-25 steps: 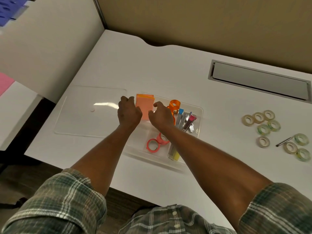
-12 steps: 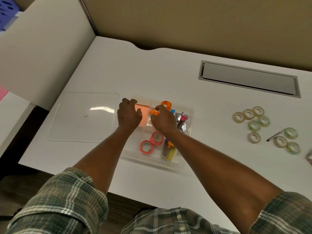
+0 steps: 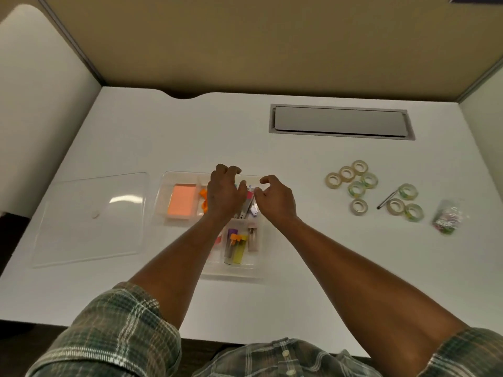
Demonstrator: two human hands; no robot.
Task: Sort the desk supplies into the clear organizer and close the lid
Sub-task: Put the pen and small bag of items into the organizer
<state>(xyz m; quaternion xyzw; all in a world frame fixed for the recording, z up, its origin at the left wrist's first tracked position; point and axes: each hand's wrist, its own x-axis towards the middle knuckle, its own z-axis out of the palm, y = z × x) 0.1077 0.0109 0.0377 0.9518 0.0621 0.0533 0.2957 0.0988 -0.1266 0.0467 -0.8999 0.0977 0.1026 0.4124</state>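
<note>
1. Your clear organizer (image 3: 234, 274) is sitting open mid-desk and it's already holding a fair bit. An orange sticky pad (image 3: 181, 201) is lying flat in the back-left compartment. Something orange (image 3: 203, 204) is peeking out just right of it, and a few highlighters (image 3: 236, 247) are lying in the near-right compartment. Some metal bits (image 3: 250, 207) are showing between your hands, too covered to name.
2. The organizer is looking see-through, with low dividers. Its clear lid (image 3: 92, 219) is lying flat on the desk (image 3: 272, 148) just left of it, not on.
3. Both hands are hovering over the back of the organizer. Your left hand (image 3: 224, 194) is curling its fingers down near the back rim, and I can't tell if it's touching anything. Your right hand (image 3: 275, 198) is hanging loosely curled, thumb and finger apart, holding nothing.
4. 9 tape rolls (image 3: 350, 189), a pen (image 3: 385, 201) and a small bag (image 3: 447, 220) are lying out on the desk, well right of your right hand.
</note>
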